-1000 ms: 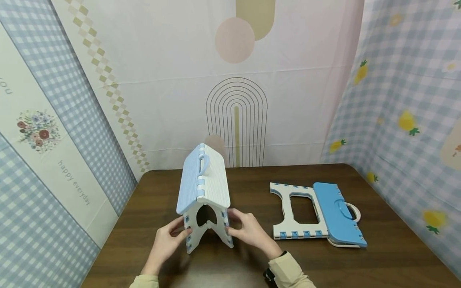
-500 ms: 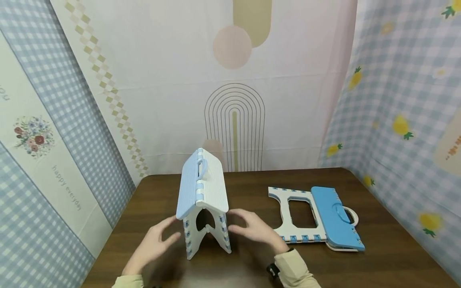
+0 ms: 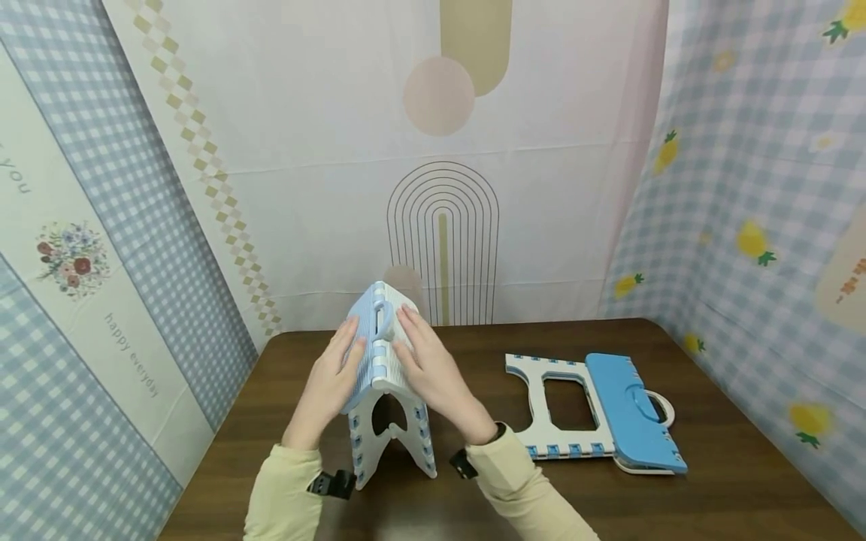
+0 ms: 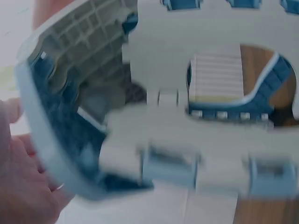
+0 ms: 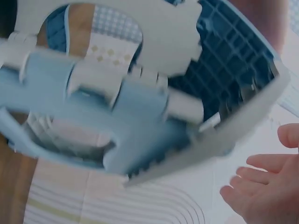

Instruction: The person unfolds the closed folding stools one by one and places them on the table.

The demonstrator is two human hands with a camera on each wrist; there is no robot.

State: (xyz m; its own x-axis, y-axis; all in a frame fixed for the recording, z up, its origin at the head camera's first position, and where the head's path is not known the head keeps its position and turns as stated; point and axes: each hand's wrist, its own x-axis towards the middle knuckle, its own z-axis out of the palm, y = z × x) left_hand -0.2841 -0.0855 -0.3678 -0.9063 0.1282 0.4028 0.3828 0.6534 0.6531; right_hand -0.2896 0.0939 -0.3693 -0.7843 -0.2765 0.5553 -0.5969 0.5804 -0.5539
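At the far left we see a checked cloth [image 3: 155,173] with a pale strip bearing a printed bouquet [image 3: 73,259]; along it we read "happy everyday" [image 3: 131,353], and near the edge, "you" [image 3: 15,176]. Next comes the left hand [image 3: 330,376], its fingers extended over the light blue half of a folding stool [image 3: 379,368], thumb spread away from them. The stool stands on the left part of the bench [image 3: 731,496], legs parted, its top bent like a roof, with a handle [image 3: 384,321] on the ridge. Over its white half lies the right hand [image 3: 438,368], fingers extended, thumb apart. We cannot tell how firmly either hand touches the panels; the wrist views are blurred. Further right, well apart, a second stool [image 3: 632,421] lies folded flat, blue and white. At the far right, a pineapple-print cloth [image 3: 710,248] carries small orange marks [image 3: 851,281], which we cannot read.
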